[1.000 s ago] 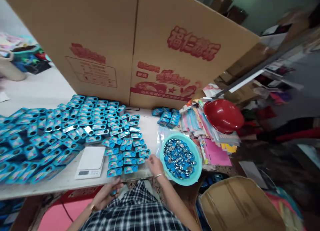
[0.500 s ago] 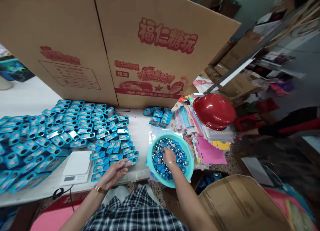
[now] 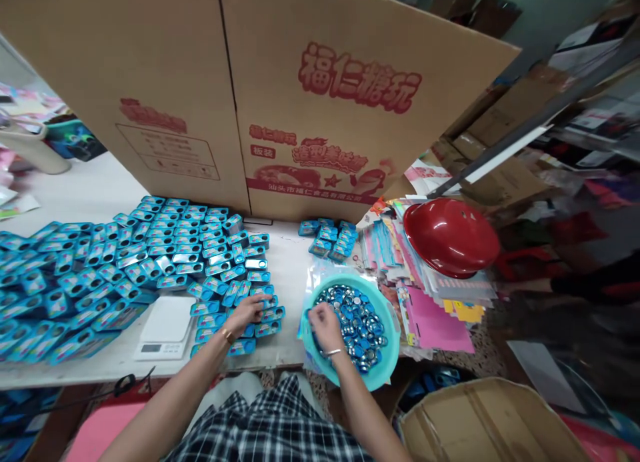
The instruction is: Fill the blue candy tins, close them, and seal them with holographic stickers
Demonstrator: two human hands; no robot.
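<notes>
small blue boxes (image 3: 163, 251) are standing in crowded rows on the smooth white tabletop (image 3: 289, 262), their glossy oblong tops showing rounded corners and pale printed labels; many are showing a dark round hole near one end, while some nearer the left hand (image 3: 249, 313) are showing a blue disc there. that hand is reaching palm-down over the nearest rows, fingers bent onto the boxes, though whether it is gripping one i cannot tell. shiny blue-and-silver round pieces (image 3: 357, 322) are filling a turquoise plastic bowl (image 3: 393, 325); the right hand (image 3: 326, 325) is hovering over its left side, fingers curled in, contents hidden. a flat white scale (image 3: 167, 319) is lying beside the rows, a brown cardboard carton (image 3: 273, 92) is rising behind, and a glossy red basin (image 3: 450, 239) is resting on layered sheets (image 3: 370, 249).
</notes>
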